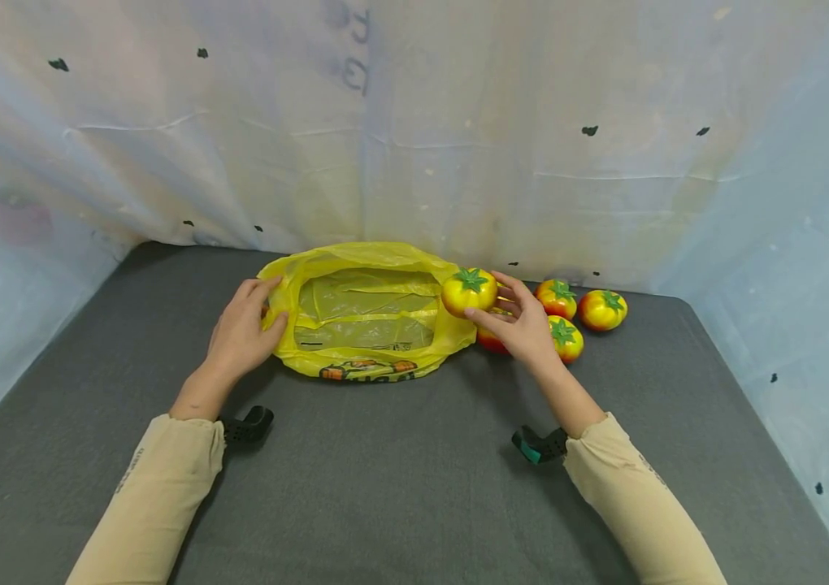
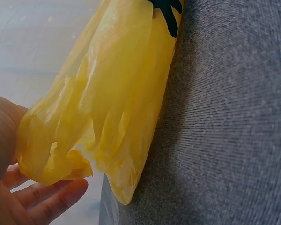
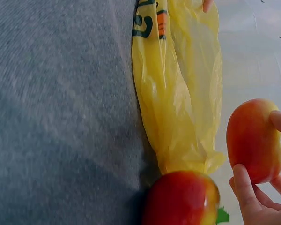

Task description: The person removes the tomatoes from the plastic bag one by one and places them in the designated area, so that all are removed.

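A yellow plastic bag (image 1: 371, 366) lies with its mouth spread wide and dark print on its near side. My left hand (image 1: 242, 325) holds the bag's left rim; in the left wrist view the yellow film (image 2: 103, 93) passes between thumb and fingers. My right hand (image 1: 527, 321) grips a shiny yellow-and-red tomato (image 1: 469, 294) with a green star-shaped top, raised at the bag's right rim. In the right wrist view, thumb and fingers pinch this tomato (image 3: 253, 140) from opposite sides. Below that hand sits another tomato (image 1: 491, 337), partly hidden, close by the bag.
Right of the right hand, three more tomatoes sit on the dark grey table (image 1: 385, 487): a rear one (image 1: 553, 301), a nearer one (image 1: 568, 341) and the rightmost (image 1: 602, 310). Pale sheeting (image 1: 458, 162) rises behind and at both sides.
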{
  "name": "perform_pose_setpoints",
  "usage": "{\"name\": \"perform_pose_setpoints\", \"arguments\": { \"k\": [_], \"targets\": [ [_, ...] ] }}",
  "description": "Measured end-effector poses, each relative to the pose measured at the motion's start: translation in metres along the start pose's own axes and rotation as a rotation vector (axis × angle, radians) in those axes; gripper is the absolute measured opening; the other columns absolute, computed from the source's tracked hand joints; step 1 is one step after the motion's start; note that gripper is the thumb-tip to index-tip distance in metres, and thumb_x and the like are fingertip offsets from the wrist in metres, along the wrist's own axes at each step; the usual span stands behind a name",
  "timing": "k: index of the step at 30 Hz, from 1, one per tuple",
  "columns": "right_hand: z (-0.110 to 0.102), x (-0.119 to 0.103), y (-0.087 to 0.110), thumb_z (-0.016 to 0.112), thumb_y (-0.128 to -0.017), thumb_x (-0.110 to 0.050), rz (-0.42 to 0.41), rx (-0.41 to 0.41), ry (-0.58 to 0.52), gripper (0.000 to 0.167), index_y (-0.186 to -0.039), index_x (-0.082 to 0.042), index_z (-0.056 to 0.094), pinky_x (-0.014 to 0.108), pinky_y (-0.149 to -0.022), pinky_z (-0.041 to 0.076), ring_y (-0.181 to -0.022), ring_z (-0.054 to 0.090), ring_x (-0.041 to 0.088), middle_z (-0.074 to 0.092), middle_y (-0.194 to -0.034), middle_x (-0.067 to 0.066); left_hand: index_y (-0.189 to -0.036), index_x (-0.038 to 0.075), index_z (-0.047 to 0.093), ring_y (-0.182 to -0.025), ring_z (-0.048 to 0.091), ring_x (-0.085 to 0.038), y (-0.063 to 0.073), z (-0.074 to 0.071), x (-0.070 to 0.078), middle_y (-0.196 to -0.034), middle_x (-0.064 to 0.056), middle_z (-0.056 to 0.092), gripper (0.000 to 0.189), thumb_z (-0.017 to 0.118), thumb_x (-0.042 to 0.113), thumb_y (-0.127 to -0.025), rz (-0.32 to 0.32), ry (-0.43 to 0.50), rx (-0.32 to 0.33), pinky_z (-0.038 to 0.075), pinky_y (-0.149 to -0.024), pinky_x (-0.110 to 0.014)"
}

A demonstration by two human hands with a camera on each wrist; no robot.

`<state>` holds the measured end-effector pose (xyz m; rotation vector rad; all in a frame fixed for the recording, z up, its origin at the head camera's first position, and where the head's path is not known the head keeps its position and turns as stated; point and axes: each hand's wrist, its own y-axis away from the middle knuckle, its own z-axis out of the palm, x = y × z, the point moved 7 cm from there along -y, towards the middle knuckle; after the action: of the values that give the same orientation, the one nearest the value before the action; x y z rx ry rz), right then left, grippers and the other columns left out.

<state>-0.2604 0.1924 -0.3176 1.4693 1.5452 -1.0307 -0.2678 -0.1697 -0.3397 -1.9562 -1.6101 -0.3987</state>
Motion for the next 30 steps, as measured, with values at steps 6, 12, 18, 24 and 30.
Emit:
{"name": "perform_pose_setpoints", "arguments": {
  "k": [6,12,18,24,30],
  "targets": [
    [-0.011,0.004,0.002,0.073,-0.086,-0.026,0.027,0.008,-0.012,0.071,-0.147,-0.017,0.038,0.043,-0.099,0.047,-0.126,0.050,0.028,0.044,-0.143,0.012,-0.147,0.002,0.037,-0.094,0.050,-0.032,0.001,0.000,0.000,-0.133,-0.022,0.042,0.055,0.054,0.013,-0.095,-0.002,0.003,0.001,0.042,-0.071,-0.043],
    [-0.026,0.005,0.004,0.071,-0.087,-0.028,0.020,0.036,0.017,0.072,-0.148,-0.015,0.036,0.027,-0.091,0.048,-0.123,0.051,0.027,0.045,-0.142,0.013,-0.146,0.002,0.037,-0.094,0.050,-0.033,0.001,-0.001,0.000,-0.133,-0.022,0.042,0.055,0.054,0.013,-0.095,0.003,0.008,0.006,0.042,-0.070,-0.043],
    [-0.037,0.008,0.006,0.072,-0.086,-0.029,0.032,0.072,0.045,0.073,-0.148,-0.015,0.036,0.037,-0.097,0.046,-0.122,0.051,0.028,0.046,-0.140,0.015,-0.146,0.002,0.037,-0.094,0.049,-0.033,0.001,-0.001,0.000,-0.133,-0.022,0.042,0.055,0.054,0.013,-0.095,0.000,0.005,0.006,0.041,-0.070,-0.043],
    [-0.042,0.010,0.007,0.073,-0.085,-0.030,0.032,0.091,0.045,0.073,-0.148,-0.016,0.037,0.045,-0.102,0.043,-0.124,0.050,0.029,0.044,-0.142,0.015,-0.146,0.002,0.037,-0.092,0.048,-0.031,0.001,-0.001,0.000,-0.134,-0.023,0.041,0.055,0.052,0.014,-0.095,-0.009,0.001,0.004,0.040,-0.068,-0.041],
    [-0.052,0.011,0.012,0.071,-0.086,-0.032,0.042,0.101,0.063,0.074,-0.149,-0.019,0.034,0.047,-0.104,0.041,-0.126,0.048,0.030,0.041,-0.146,0.013,-0.147,0.003,0.037,-0.090,0.048,-0.030,0.001,-0.002,0.000,-0.132,-0.022,0.041,0.055,0.053,0.015,-0.095,-0.019,0.005,-0.002,0.039,-0.066,-0.039]
  ]
}}
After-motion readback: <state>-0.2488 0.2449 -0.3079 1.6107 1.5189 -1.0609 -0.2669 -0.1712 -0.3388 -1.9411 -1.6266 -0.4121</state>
